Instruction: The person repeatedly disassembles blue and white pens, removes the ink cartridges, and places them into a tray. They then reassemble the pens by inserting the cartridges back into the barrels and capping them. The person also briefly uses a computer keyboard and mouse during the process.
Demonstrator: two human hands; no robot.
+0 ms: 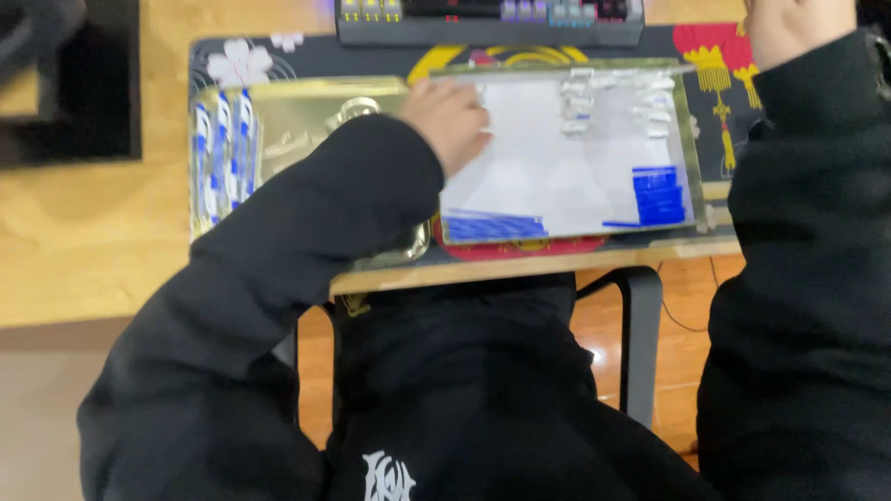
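The left hand (450, 121), in a black sleeve, is laid on the upper left corner of a shallow gold-rimmed rectangular tray with a white floor (548, 181); its fingers are curled at the rim, but whether the edge is gripped cannot be told through the blur. The tray is set on a dark patterned desk mat (306, 56) at the near edge of the light wooden desk (83, 232). Blue flat pieces (657, 193) are stacked in the tray's lower right corner, more blue strips (492, 225) are spread along its lower left edge, and small silvery pieces (608, 97) are gathered near its top. Just beside it, to the left, a gold lid-like tray holding blue-and-white sticks (223, 148) is seen. The right hand (794, 28) is raised at the top right, loosely clenched, nothing visibly held. A keyboard (487, 19) is placed beyond the tray.
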